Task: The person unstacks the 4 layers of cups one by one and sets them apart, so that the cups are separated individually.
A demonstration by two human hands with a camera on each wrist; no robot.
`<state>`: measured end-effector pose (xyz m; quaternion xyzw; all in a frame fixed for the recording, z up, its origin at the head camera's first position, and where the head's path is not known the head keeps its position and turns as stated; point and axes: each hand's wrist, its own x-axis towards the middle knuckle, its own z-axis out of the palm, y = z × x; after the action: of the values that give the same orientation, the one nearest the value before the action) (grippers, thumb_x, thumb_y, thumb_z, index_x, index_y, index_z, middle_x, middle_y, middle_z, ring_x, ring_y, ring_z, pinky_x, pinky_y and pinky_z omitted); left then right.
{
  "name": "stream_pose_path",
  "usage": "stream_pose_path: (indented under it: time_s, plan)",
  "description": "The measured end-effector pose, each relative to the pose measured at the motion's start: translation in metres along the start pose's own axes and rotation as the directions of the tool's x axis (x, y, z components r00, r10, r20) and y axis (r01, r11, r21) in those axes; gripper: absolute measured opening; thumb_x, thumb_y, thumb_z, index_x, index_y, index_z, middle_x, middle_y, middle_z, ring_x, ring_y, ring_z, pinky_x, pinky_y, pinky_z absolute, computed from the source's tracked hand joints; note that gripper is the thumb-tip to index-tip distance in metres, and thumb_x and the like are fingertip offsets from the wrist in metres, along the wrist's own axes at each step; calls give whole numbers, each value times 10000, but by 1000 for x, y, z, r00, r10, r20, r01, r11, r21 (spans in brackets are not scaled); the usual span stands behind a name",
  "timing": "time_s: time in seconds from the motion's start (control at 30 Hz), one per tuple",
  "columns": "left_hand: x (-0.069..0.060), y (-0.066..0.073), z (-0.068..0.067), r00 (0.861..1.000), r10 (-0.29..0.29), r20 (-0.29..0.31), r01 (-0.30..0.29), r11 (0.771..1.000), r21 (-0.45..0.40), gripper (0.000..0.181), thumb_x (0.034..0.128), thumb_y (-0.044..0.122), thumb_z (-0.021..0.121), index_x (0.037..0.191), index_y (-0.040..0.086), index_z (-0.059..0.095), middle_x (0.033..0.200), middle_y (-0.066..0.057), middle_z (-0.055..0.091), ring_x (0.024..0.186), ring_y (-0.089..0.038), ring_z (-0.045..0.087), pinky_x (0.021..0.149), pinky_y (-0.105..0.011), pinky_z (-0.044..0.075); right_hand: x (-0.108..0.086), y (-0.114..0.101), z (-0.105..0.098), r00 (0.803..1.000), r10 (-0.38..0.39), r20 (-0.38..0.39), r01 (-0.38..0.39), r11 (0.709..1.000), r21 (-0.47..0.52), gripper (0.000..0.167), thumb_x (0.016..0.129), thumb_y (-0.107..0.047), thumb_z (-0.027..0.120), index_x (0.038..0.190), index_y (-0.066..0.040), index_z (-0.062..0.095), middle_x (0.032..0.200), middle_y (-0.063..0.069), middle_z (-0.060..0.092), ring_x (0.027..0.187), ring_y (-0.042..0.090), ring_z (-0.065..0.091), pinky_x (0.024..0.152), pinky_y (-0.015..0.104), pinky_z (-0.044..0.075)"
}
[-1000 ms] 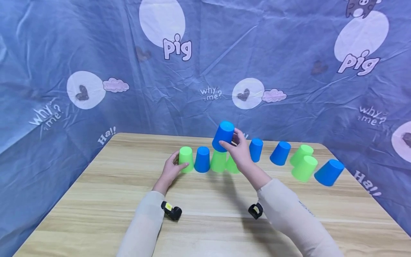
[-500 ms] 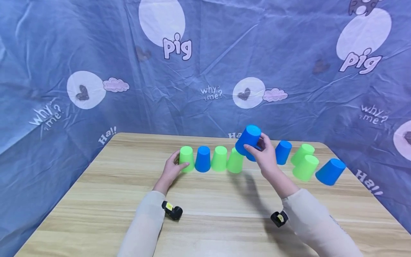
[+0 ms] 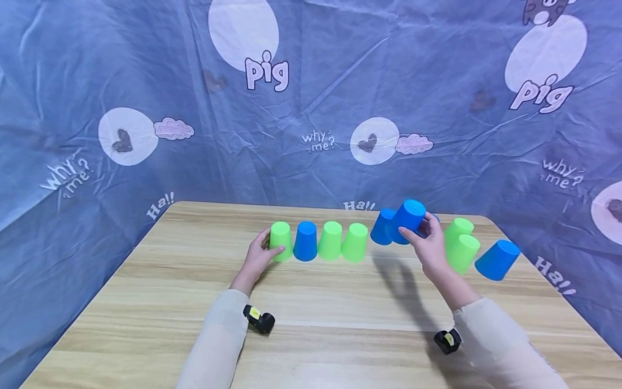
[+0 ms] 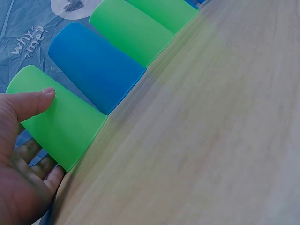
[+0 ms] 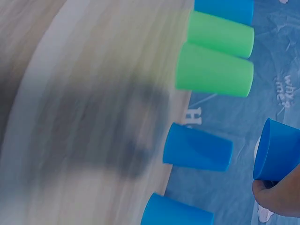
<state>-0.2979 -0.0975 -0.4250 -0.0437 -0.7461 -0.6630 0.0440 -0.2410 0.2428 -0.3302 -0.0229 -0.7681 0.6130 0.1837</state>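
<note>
My left hand [image 3: 255, 259] holds an upside-down green cup [image 3: 281, 241] at the left end of a row on the table. In the left wrist view the thumb lies across that cup and the fingers go round behind it. Beside it stand a blue cup [image 3: 305, 241], a green cup [image 3: 330, 241] and another green cup [image 3: 355, 242]. Raised above the table, a blue cup [image 3: 409, 220] is gripped, mouth down and tilted, by my right hand [image 3: 430, 246]. Just behind it stands a blue cup [image 3: 382, 227], and a further blue cup [image 5: 199, 146] shows in the right wrist view.
To the right of my right hand stand two green cups, one nearer [image 3: 464, 253] and one behind [image 3: 459, 227], and a blue cup [image 3: 498, 260]. The wooden table [image 3: 311, 319] meets a blue printed cloth [image 3: 301, 173] at its back edge.
My right hand has carried the blue cup to the right and slightly lower, from above the green cups to in front of the blue ones. The left hand has stayed on its green cup.
</note>
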Motion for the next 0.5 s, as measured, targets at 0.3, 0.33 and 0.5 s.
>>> stream_pose_path:
  time_s: [0.3,0.33,0.5]
  plan:
    - [0,0,0,1000,3,1,-3,1000,2,628,745,24,646,1301,64,356,1286,-148,386,1174,-268,339,975,-375,271,3,13,-19,997,68,-30,-69,997,-41,661,829,-138,572,1335,7,173,1315,241,275,1199,355,265,960,466,263]
    - [0,0,0,1000,2,3,-2,1000,2,626,748,25,643,1302,63,355,1287,-149,385,1176,-269,337,975,-376,270,3,15,-20,997,76,-33,-78,996,-48,660,831,-140,569,1335,10,169,1315,245,272,1200,354,263,961,464,262]
    - [-1,0,-1,1000,-2,7,2,1000,5,638,750,29,645,1310,65,342,1298,-149,369,1183,-273,326,977,-386,266,6,23,-27,994,103,-34,-106,991,-87,653,843,-151,549,1329,26,150,1299,283,268,1193,372,265,955,474,266]
